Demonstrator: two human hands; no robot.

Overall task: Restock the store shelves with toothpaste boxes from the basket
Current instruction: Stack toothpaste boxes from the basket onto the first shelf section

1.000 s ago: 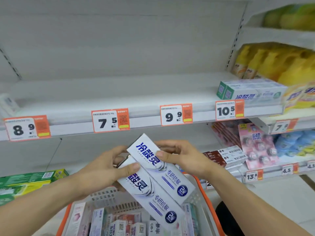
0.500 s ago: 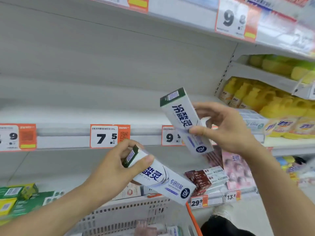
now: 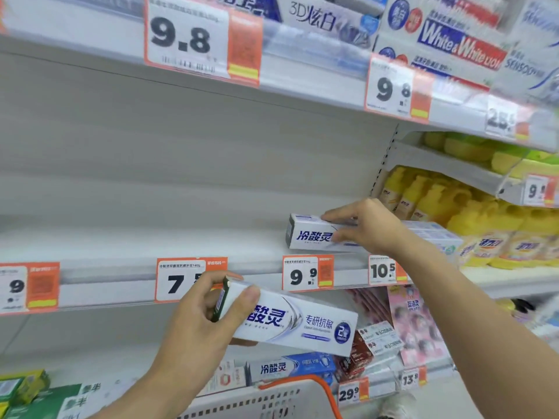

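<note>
Lower centre-left of the frame: the left hand is gripping one end of a white toothpaste box, fingers and thumb curled round it, holding it in front of the 7.5 price tag. Centre-right: the right hand is clasping a second toothpaste box, which is lying on the middle shelf above the 9.9 price tag. Bottom centre: the basket rim is showing.

middle shelf | white, mostly bare, price tags on front edge | toothpaste box lying flat above 9.9 tag | another pale box just right | yellow bottles on neighbouring shelf
</note>
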